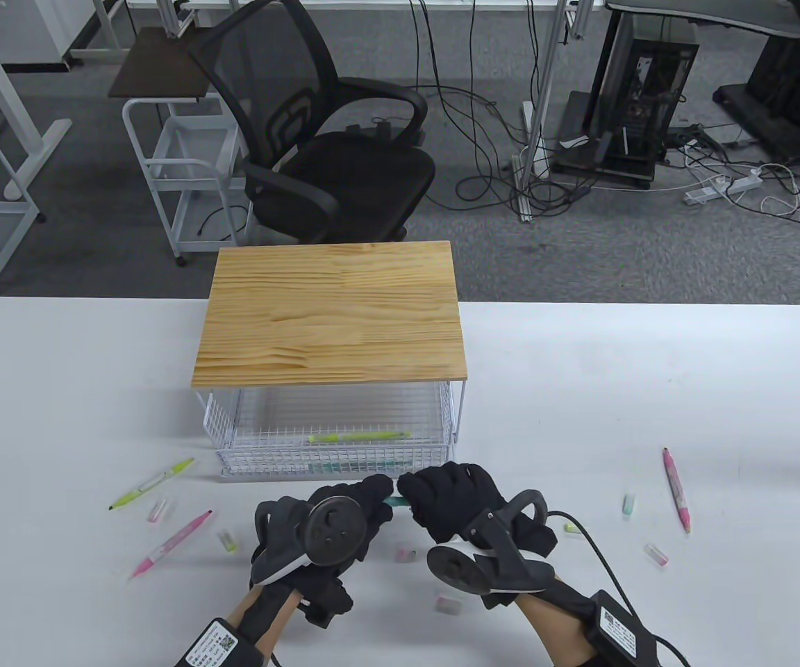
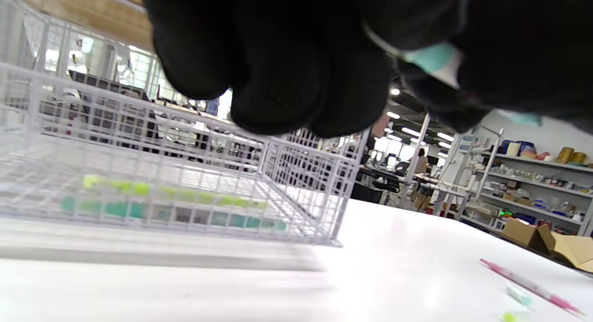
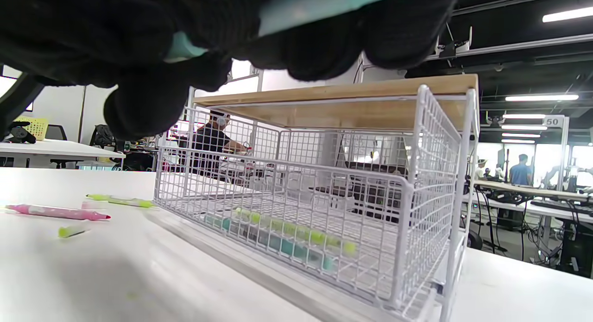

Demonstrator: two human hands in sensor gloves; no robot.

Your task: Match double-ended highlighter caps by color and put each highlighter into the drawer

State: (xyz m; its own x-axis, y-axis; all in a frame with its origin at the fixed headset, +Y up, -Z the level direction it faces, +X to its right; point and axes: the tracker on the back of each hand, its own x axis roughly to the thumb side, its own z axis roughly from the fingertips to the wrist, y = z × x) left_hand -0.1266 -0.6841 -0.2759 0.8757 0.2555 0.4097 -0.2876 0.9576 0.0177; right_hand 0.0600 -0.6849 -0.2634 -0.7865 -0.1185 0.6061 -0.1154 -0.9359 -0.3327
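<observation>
Both hands, left hand point(image 1: 344, 517) & right hand point(image 1: 459, 504), curl fingers round teal highlighter point(image 1: 394, 501) just before drawer point(image 1: 334, 455). I reckon cap isn't seated; could pop off w/ loose grip. Pink, green ones lie uncapped.

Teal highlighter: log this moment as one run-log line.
both hands grip teal highlighter | left hand | right hand | wire drawer open: green, teal highlighters inside

Two highlighters point(image 1: 358, 438) lie in the drawer point(image 1: 334, 464).

Black knit gloves point(image 1: 452, 497), grey trackers point(image 1: 330, 531), blk cables point(image 1: 591, 545)
</observation>
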